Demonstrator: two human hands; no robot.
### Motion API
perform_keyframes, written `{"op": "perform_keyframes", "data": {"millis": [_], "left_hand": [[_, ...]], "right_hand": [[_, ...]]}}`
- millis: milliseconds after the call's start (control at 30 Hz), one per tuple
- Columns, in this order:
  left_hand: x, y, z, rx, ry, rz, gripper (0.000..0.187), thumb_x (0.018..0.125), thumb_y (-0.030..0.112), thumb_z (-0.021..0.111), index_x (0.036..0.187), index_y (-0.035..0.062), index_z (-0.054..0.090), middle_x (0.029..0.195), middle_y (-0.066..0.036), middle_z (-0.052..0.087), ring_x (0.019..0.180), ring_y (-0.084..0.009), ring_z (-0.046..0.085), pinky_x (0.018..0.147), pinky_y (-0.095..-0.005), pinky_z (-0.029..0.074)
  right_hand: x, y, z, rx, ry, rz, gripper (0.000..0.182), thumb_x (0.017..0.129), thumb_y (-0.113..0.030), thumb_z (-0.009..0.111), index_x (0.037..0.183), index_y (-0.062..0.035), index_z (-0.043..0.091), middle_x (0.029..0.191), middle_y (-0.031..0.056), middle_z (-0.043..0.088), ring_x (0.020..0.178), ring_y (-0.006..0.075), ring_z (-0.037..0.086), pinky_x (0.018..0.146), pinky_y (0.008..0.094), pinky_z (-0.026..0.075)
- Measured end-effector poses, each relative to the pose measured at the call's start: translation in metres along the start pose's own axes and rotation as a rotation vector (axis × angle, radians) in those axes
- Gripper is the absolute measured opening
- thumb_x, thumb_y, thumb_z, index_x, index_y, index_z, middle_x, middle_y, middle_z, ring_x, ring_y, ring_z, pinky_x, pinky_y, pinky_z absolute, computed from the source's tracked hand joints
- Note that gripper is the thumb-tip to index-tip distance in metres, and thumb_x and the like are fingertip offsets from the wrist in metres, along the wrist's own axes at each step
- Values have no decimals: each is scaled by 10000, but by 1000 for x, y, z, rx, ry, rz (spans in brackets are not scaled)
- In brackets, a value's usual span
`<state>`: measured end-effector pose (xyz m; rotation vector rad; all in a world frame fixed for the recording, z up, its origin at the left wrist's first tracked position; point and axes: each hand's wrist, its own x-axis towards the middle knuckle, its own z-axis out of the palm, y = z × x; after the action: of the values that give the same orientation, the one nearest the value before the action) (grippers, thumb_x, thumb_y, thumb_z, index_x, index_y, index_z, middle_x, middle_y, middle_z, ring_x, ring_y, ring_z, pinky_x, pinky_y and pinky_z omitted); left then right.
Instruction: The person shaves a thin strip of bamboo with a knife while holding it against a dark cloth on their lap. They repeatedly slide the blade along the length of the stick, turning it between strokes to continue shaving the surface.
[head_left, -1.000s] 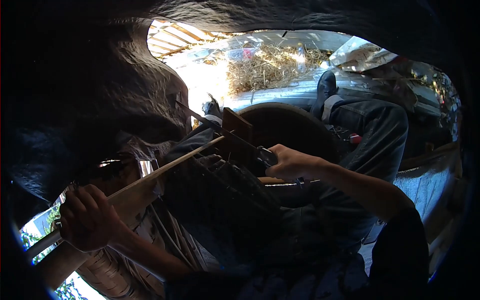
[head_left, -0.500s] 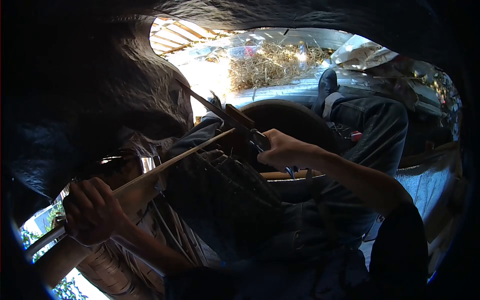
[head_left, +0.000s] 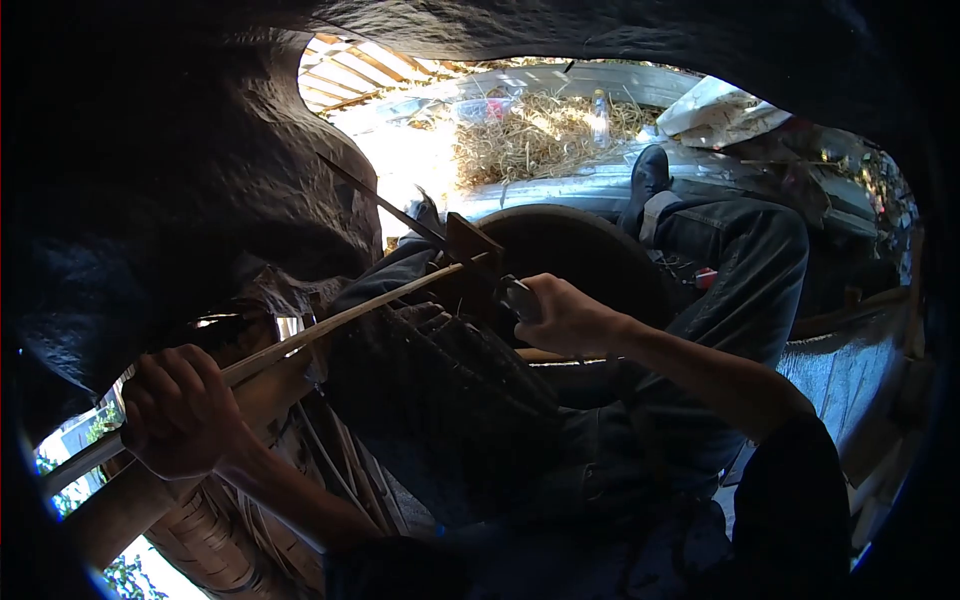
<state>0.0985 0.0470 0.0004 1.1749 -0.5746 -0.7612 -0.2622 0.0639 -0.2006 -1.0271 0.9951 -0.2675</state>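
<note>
My left hand [head_left: 180, 412] is wrapped round a long pale wooden strip [head_left: 340, 322], which slants up to the right over my leg. In my right hand [head_left: 565, 315] is the dark handle of a tool [head_left: 515, 298], its fingers closed round it. A brown flat block [head_left: 472, 245] stands just above the strip's far end. From near it a long thin dark bar [head_left: 380, 200] runs up to the left. Shadow hides how block, bar and handle join.
A dark round tub [head_left: 580, 250] lies between my legs. Beyond are straw [head_left: 530, 135], a clear bottle [head_left: 600, 118] and a pale sack [head_left: 720, 115]. A thick wooden pole [head_left: 130, 515] and rolled bark [head_left: 215, 540] are at lower left. Dark sheeting [head_left: 180, 200] hangs at left.
My right hand has moved slightly down, and the handle with it. The block now shows a broader face, and the thin bar has shifted left. My left hand stays round the strip.
</note>
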Motion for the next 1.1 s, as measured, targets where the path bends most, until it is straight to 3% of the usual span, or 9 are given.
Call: {"op": "perform_keyframes", "data": {"millis": [67, 233, 367, 467, 533, 733, 833, 1067, 1100], "left_hand": [[-3, 0, 4, 21, 154, 22, 310, 866, 363, 421, 818, 78, 534, 753, -9, 548, 738, -94, 526, 867, -344, 408], [-11, -8, 13, -209, -683, -268, 280, 862, 359, 424, 819, 100, 521, 735, 5, 522, 740, -82, 527, 873, -348, 410], [-30, -12, 43, -185, -651, -216, 271, 868, 333, 411, 775, 97, 507, 670, 15, 494, 663, -78, 519, 864, -343, 417], [-48, -16, 84, -90, -133, -66, 301, 875, 280, 396, 624, 119, 435, 515, 19, 384, 503, -79, 433, 805, -306, 431], [-37, -23, 86, -149, -767, -83, 385, 883, 230, 378, 513, 149, 313, 417, 23, 240, 381, -78, 265, 695, -261, 432], [-32, -27, 105, -73, -969, 3, 436, 902, 179, 372, 482, 158, 259, 403, 28, 190, 362, -75, 135, 444, -240, 272], [-29, -29, 107, -55, -1122, -58, 456, 933, 181, 338, 483, 158, 266, 424, 15, 190, 385, -87, 126, 528, -260, 307], [-27, -33, 91, -103, -1011, -25, 433, 909, 173, 372, 493, 144, 259, 425, 17, 186, 372, -83, 149, 422, -274, 207], [-38, -22, 98, -106, -633, 38, 425, 914, 177, 363, 502, 145, 267, 429, 16, 191, 374, -86, 159, 457, -271, 260]], "right_hand": [[-13, -4, 5, 27, -21, 29, 101, 761, -50, 568, 820, 6, 508, 603, 39, 531, 493, 94, 540, 427, 255, 426], [-3, 44, 4, -82, 15, 281, 161, 740, -109, 579, 846, 4, 537, 642, 83, 566, 538, 157, 574, 473, 293, 451], [-11, 36, -13, 7, 48, 164, 110, 746, -93, 562, 789, -11, 502, 612, 58, 528, 494, 128, 534, 437, 285, 426], [-22, 10, -20, 132, 50, 132, 89, 758, -67, 538, 736, -40, 457, 570, 18, 470, 443, 91, 472, 394, 262, 379], [-21, 10, -24, 175, 45, 116, 103, 761, -59, 533, 722, -53, 439, 555, 2, 444, 430, 76, 447, 383, 253, 359], [-24, 1, -25, 181, 59, 100, 134, 767, -70, 541, 707, -71, 421, 532, -20, 418, 418, 56, 420, 371, 242, 337], [-22, -3, -23, 173, 25, 76, 131, 766, -80, 548, 714, -64, 429, 535, -16, 428, 426, 59, 431, 372, 245, 338], [-17, -8, -16, 142, 21, -10, 117, 752, -91, 565, 746, -29, 466, 571, 6, 470, 457, 73, 475, 400, 249, 382], [-19, -9, -15, 143, 15, -3, 117, 752, -91, 565, 746, -29, 466, 571, 6, 470, 457, 73, 475, 400, 249, 382]]}}
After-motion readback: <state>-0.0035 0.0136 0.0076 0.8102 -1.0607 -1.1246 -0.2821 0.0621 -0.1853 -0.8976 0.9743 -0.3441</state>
